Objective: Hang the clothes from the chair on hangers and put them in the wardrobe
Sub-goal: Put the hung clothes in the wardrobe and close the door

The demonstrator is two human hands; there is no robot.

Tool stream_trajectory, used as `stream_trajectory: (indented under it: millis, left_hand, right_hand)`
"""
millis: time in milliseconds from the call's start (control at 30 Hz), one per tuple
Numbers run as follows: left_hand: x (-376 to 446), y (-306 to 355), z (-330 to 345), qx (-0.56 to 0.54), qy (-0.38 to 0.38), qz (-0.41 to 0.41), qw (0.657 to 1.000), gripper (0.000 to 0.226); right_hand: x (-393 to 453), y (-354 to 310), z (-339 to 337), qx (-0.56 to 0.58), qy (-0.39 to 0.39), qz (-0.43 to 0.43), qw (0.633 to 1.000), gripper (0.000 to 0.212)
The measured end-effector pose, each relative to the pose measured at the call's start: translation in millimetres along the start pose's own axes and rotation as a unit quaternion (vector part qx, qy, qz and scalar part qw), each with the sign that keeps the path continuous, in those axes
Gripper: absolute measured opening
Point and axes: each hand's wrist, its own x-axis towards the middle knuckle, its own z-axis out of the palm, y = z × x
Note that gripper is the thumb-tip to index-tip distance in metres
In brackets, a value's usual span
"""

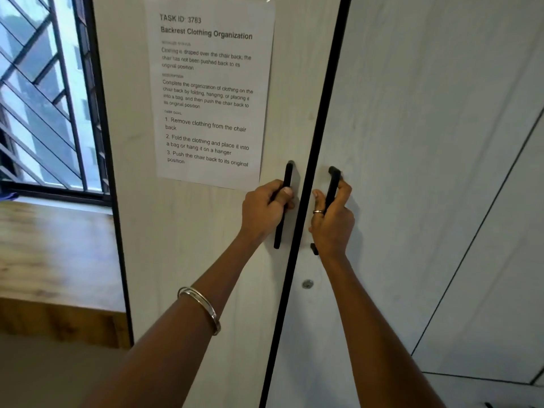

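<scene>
From the head view, my left grip (266,206) curls round the left door handle (283,207), my right grip (332,219) round the right door handle (334,184). The wardrobe (412,142) is shut; no clothes visible. Uneven pulling could slip a grip, or peel the task sheet (209,92) above my left grip.

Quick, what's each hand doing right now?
Left hand: grips the left door handle.
Right hand: grips the right door handle.
</scene>
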Motion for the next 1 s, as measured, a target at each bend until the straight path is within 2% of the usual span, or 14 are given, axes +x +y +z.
stream_trajectory:
  millis: [167,233,533,833,1000]
  left_hand:
    - [-1,-7,0,0.018,-0.002,-0.001,1.000,0.026]
    - [4,-2,4,0.026,0.019,0.006,0.999,0.025]
    - [12,-14,14,0.042,0.027,-0.015,0.999,0.023]
    - [36,-29,26,0.069,0.036,0.011,0.997,0.020]
    - [44,-28,24,0.064,0.008,-0.042,0.997,0.017]
  right_hand:
    - [-5,0,6,0.005,-0.010,0.007,1.000,0.051]
    - [6,1,9,0.005,-0.004,-0.011,1.000,0.050]
    - [7,10,26,-0.025,0.025,-0.051,0.998,0.049]
    - [21,25,50,-0.058,0.034,-0.071,0.995,0.049]
    - [24,24,51,-0.053,0.017,-0.069,0.996,0.049]
